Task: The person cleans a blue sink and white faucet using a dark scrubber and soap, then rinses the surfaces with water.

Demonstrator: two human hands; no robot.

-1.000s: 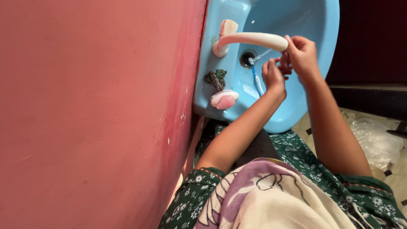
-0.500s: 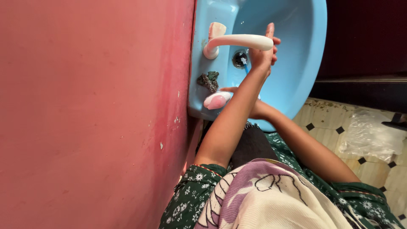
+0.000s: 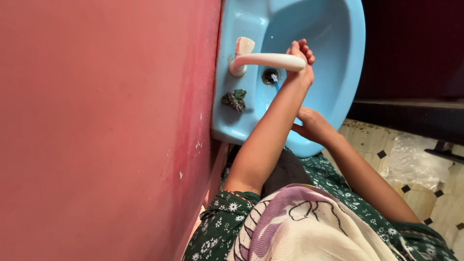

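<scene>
Head view: nearest the camera lie a purple-and-white cloth [image 3: 309, 227] and a green floral sleeve [image 3: 217, 227]. Beyond them the right hand [image 3: 314, 126] presses against the left forearm beside the front rim of the blue basin [image 3: 338, 72]; its fingers are loosely curled, and whether it holds anything cannot be told. Farther in, the left hand [image 3: 300, 60] reaches up under the tip of the cream tap [image 3: 268, 60], fingers together and extended, gripping nothing. The basin bowl holds only the drain [image 3: 269, 76], just below the spout, with a thin blue strip beside it. On the basin's ledge by the red wall [image 3: 106, 121] rests 1 dark scrubber [image 3: 234, 100], well apart from both hands.
</scene>
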